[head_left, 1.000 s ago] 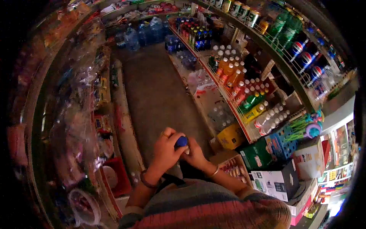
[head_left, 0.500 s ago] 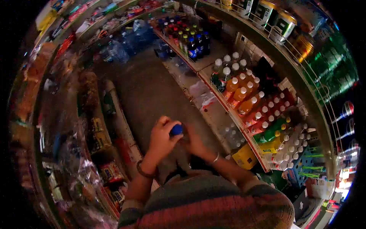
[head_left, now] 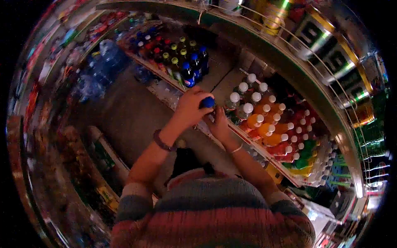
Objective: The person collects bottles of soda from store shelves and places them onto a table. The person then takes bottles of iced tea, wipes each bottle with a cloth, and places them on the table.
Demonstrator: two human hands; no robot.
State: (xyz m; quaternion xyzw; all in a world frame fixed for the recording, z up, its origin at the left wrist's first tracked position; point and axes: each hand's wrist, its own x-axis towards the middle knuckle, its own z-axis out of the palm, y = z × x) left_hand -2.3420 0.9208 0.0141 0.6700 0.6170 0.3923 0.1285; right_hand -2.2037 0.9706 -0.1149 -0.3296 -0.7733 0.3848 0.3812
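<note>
A bottle with a blue cap (head_left: 208,102) is held between my two hands, near the shelf's front edge. Its cap points up at the camera, and most of its dark body is hidden below the cap and the fingers. The fingers of my left hand (head_left: 191,108) curl around the bottle close to its cap. On the other side, my right hand (head_left: 219,125) is closed against the bottle lower down. Dark bottles with blue caps (head_left: 192,70) stand just beyond my hands, and white-capped bottles (head_left: 248,97) stand to their right.
The low shelf (head_left: 242,134) runs diagonally, carrying rows of orange bottles (head_left: 264,131) and red bottles (head_left: 285,149). Large cans (head_left: 308,33) stand on a higher wire-railed shelf. Clear bluish plastic bottles (head_left: 99,68) lie at the far left. Packets (head_left: 103,194) line the left side.
Both hands have moved forward and to the right with the blue-capped bottle, from above the floor to the shelf's edge. The camera view has turned toward the shelf.
</note>
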